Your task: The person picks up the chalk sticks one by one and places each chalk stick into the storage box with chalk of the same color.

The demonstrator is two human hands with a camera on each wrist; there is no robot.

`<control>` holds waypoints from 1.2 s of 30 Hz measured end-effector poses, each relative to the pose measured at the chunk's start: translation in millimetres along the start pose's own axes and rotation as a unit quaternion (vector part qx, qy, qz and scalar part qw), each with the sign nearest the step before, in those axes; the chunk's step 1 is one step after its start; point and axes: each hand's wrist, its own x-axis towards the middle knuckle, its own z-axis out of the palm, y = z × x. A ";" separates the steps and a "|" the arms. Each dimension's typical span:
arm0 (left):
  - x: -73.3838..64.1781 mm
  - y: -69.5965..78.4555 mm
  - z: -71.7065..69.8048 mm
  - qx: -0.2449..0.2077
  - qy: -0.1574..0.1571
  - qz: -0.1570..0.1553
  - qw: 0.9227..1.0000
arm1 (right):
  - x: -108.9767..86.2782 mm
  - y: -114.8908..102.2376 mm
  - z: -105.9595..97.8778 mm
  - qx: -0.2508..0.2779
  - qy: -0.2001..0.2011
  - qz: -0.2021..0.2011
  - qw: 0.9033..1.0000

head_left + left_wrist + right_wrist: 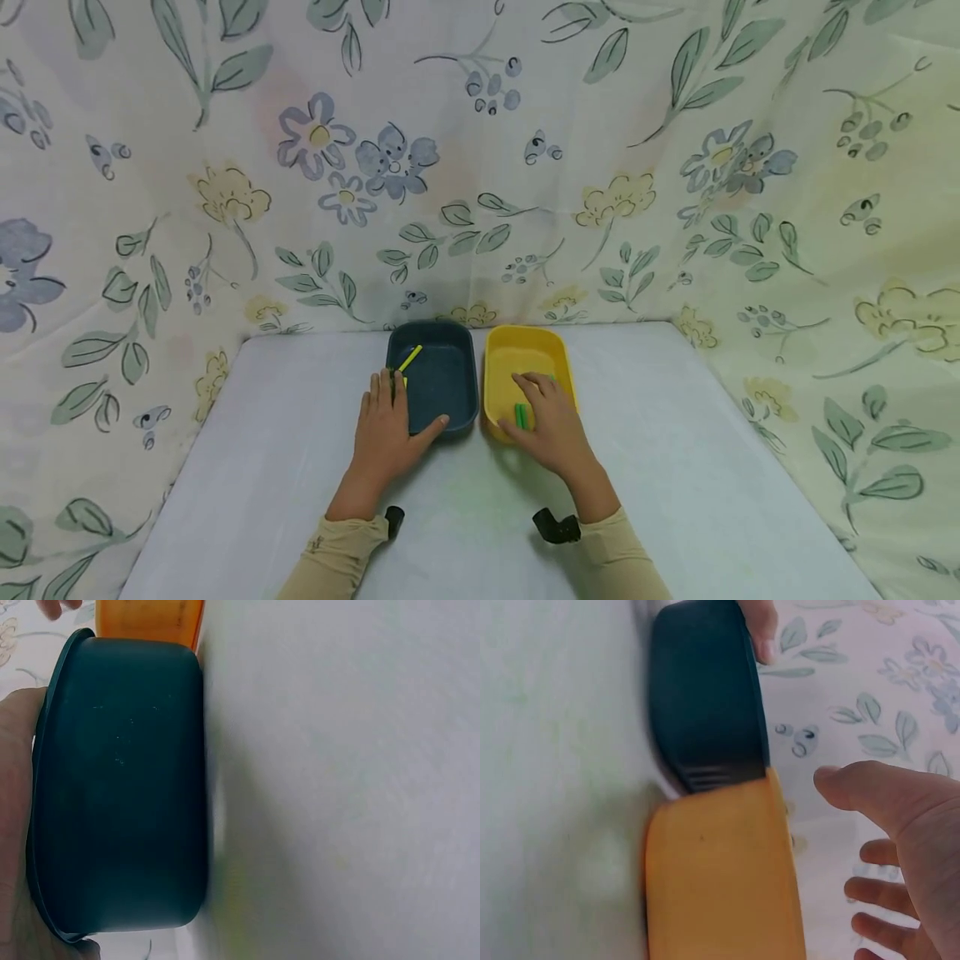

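A dark blue tub (442, 379) stands left of a yellow tub (495, 367), the two side by side. My left hand (384, 433) lies over the near left rim of the blue one, fingers straight and thumb spread towards its front edge. In the left wrist view, that hand is along the blue tub's (120, 787) rim. A thin yellow stick (410, 358) leans inside; another yellow bit shows by the fingertips. Over the yellow tub hovers my right hand (553, 429), fingers apart, holding nothing visible. Short green pieces (521, 416) lie beneath it.
Both tubs stand on a white-covered table (247, 467). Behind them rises a floral cloth (465, 167), which continues down the right and left sides. A black wrist camera (557, 527) sits at the right cuff, another black piece (394, 521) at the left cuff.
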 end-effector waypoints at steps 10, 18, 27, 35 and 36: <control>6.1 -4.3 -7.9 -0.005 -0.017 -0.002 1.000 | -4.7 9.1 -10.9 -0.016 0.001 0.024 1.000; -3.8 0.3 -18.7 -0.001 -0.007 0.017 1.000 | -13.4 12.9 -11.8 -0.034 0.005 0.018 0.999; -22.8 12.8 -31.8 0.015 0.047 0.062 0.997 | -17.0 11.6 -12.3 -0.037 -0.028 0.035 0.998; -29.0 24.1 -38.4 0.037 0.007 0.040 0.998 | -18.1 10.4 -11.5 -0.052 -0.061 0.064 0.995; -29.7 24.5 -38.5 0.039 0.001 0.034 0.999 | -18.4 10.2 -11.2 -0.056 -0.063 0.068 0.994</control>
